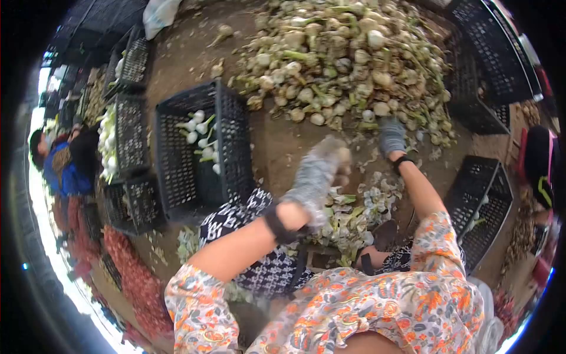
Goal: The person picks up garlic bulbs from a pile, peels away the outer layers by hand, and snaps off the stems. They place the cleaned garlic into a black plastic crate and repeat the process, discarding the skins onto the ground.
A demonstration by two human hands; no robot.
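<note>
My left hand [323,168], in a grey glove, is raised over the ground between a black crate and the pile. Its fingers are curled and blurred; whatever they may hold does not show. At the near edge of a big pile of white bulbs with green stems [354,65], like onions or garlic, is my right hand [391,137], also gloved. Its fingertips touch or nearly touch the bulbs, and their grip cannot be made out. The open black plastic crate [233,141] on my left has several cleaned white bulbs [200,133] inside.
Loose skins and leaf trimmings [354,215] lie between my legs. A black crate [480,206] sits to my right, and more stacked crates [132,130] stand at left. Red mesh sacks [135,277] lie at lower left. A person in blue [71,168] is at far left.
</note>
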